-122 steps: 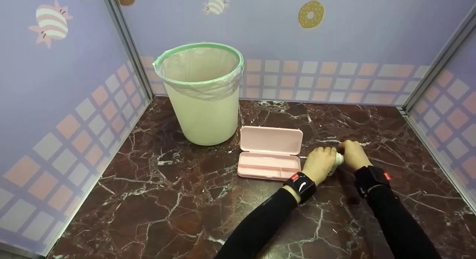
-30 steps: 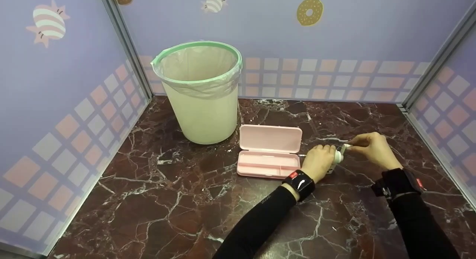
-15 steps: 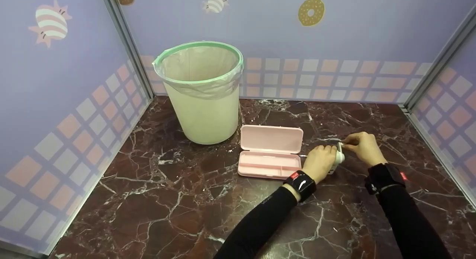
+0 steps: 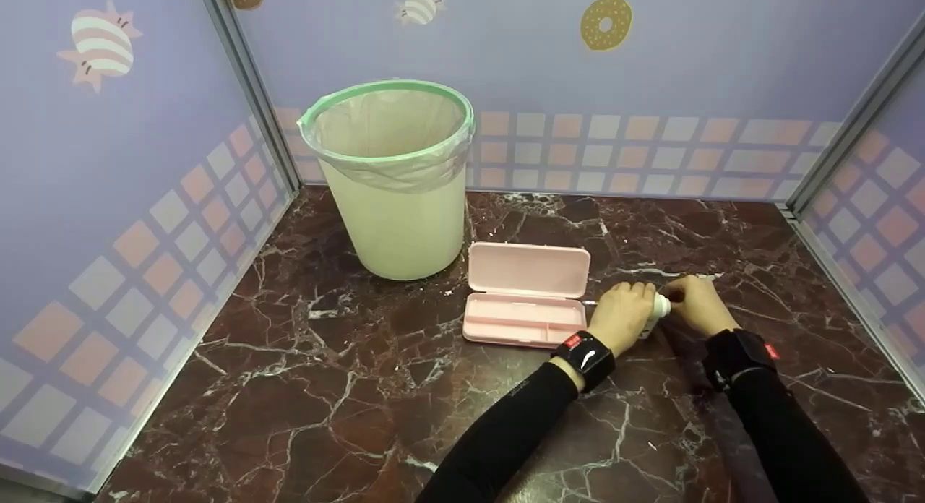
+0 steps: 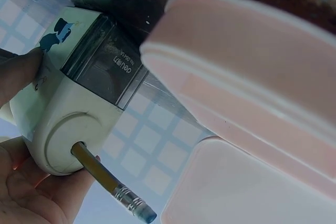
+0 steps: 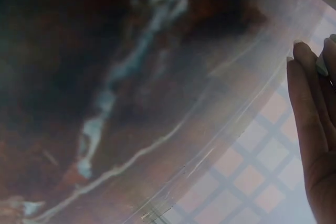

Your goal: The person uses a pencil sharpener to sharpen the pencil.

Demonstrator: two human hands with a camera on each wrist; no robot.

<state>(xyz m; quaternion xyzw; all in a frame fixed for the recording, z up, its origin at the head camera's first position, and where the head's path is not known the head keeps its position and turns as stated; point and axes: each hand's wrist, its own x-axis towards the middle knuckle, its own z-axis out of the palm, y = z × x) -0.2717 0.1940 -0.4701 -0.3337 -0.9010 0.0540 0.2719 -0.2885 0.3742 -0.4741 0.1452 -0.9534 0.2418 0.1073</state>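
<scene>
My left hand (image 4: 623, 316) grips a white crank pencil sharpener (image 4: 655, 319) on the table, mostly covering it in the head view. In the left wrist view the pencil sharpener (image 5: 63, 93) has a dark clear shavings drawer (image 5: 113, 61), with thumb and fingers on either side. A yellow pencil (image 5: 100, 171) sticks out of its hole, blue eraser end outward. At the sharpener's far side, my right hand (image 4: 699, 305) pinches the crank handle; a small pale bit of the crank handle (image 6: 321, 65) shows between the fingertips in the right wrist view.
An open pink pencil case (image 4: 523, 331) lies left of the sharpener, lid folded back, close to the left hand. Behind it to the left stands a tall pale bin (image 4: 401, 228) with a green rim and clear liner. Patterned panels (image 4: 694, 69) enclose the marble table (image 4: 361, 431).
My right hand has moved out to the right, then back in and lower beside the sharpener, as the crank handle goes round. The left hand stays in place on the sharpener.
</scene>
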